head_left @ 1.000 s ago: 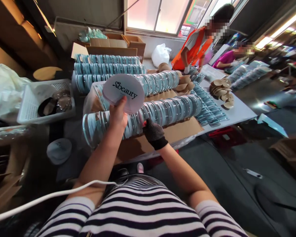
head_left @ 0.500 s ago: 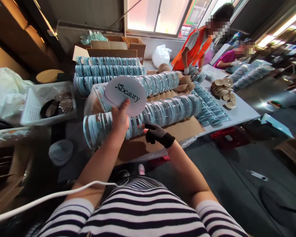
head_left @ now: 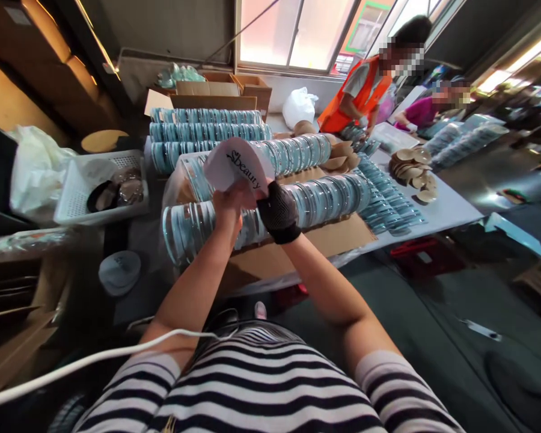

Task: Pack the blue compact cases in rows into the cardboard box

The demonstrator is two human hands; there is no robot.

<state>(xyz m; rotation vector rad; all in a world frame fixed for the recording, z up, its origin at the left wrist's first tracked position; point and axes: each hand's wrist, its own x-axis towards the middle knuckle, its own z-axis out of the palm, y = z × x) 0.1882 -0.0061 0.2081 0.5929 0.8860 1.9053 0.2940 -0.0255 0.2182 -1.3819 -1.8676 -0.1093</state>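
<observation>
My left hand [head_left: 229, 209] pinches the lower edge of a round white card [head_left: 235, 163] printed "beauty", held up above a long row of blue-rimmed clear discs [head_left: 324, 195]. My right hand [head_left: 277, 210], in a black mesh glove, has closed on the card's right side beside the left hand. The card is tilted and curls slightly. The discs lie on edge on brown cardboard [head_left: 333, 236] on the table, just beyond both hands.
More rows of discs [head_left: 207, 129] and open cartons [head_left: 247, 87] fill the far table. A white basket [head_left: 79, 189] stands at left, a round lid [head_left: 119, 269] lower down. Two people work at the far right beside tan round pads [head_left: 412, 168].
My right hand rose from the disc row and took hold of the card's right side. The card tipped from flat-facing to slanted, and the view shifted slightly right.
</observation>
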